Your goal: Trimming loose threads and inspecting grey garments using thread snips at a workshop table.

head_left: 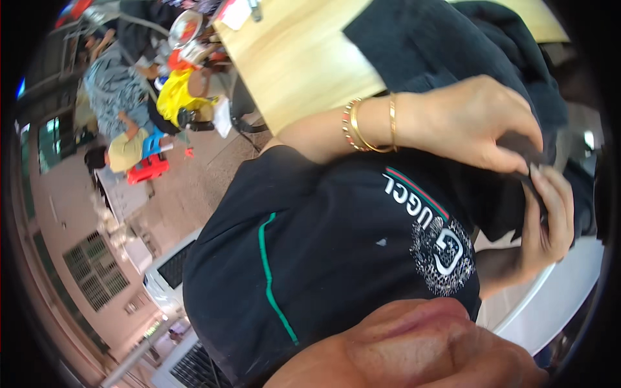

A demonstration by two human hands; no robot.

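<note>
- Two hands work one piece of dark cloth (pixel 517 145): our left hand (pixel 475 123), with gold bangles (pixel 369 126) at its wrist, is closed in a pinch on a fold of it, and our right hand (pixel 550 216) just below curls its fingers around the same fold, gripping it.
- One black shirt (pixel 310 258) with a green stripe and a pale printed patch fills the space below and left of the hands; whether the pinched cloth belongs to it or to the dark pile above, we cannot tell.
- One white curved surface (pixel 556 291) sits under the right hand, cut off by the frame's rim.
- One wooden table (pixel 297 58) lies beyond the left wrist, with a heap of dark fabric (pixel 453 39) on it above the hands.
- Far left of the hands we count one person in a yellow top (pixel 178 97) and another in a patterned one (pixel 113 90), with a red stool (pixel 147 169); the bright clutter there is too small to sort out.
- The fisheye bends everything, and skin at the lower edge hides what lies beneath.
</note>
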